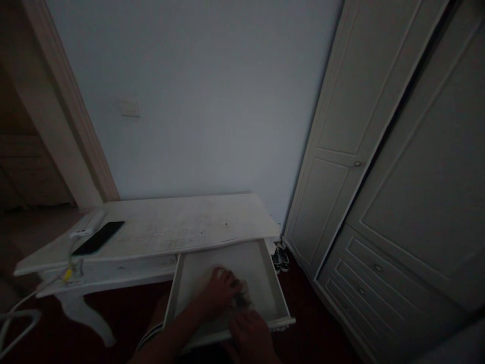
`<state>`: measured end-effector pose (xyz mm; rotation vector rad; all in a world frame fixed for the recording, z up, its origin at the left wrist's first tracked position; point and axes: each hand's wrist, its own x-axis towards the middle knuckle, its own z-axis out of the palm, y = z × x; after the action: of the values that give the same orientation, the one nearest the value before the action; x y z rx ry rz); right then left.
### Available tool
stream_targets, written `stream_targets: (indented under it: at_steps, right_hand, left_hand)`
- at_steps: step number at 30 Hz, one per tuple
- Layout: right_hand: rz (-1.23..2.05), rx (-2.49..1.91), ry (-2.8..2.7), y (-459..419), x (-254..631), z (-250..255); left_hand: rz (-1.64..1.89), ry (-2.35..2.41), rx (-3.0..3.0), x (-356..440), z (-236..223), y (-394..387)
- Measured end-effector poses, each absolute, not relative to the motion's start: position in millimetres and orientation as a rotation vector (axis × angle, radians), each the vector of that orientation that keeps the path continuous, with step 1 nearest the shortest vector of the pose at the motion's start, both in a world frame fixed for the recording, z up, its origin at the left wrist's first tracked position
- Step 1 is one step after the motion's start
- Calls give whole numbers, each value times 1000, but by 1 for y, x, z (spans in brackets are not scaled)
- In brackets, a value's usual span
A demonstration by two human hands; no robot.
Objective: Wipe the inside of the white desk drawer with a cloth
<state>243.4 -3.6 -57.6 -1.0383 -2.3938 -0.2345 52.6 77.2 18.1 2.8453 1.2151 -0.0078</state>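
Note:
A white drawer is pulled out of the white desk, and both of my hands are over it. My left hand reaches inside with its fingers curled on a small, blurred, pale and dark item. Close to the drawer's front edge, my right hand is bent around the near side of the same item. Dim light and motion blur hide what kind of thing it is.
On the desk's left end lie a dark phone and a white power strip with a cable. Dark shoes stand on the floor by the desk's right end. A tall wardrobe fills the right side.

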Motion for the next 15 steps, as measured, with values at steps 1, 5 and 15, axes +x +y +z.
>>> stream_targets:
  at_steps: [1,5,15]
  right_hand:
    - [-249,-1018,-2378,-3,243,-60]
    - [-329,-1009,-2369,0,242,-69]
    - [-388,-1029,-2403,5,244,-76]
  left_hand:
    - [-6,1142,2862,54,18,78]
    - [25,1238,2823,48,24,94]
    - [-28,2087,2542,-2,47,122]
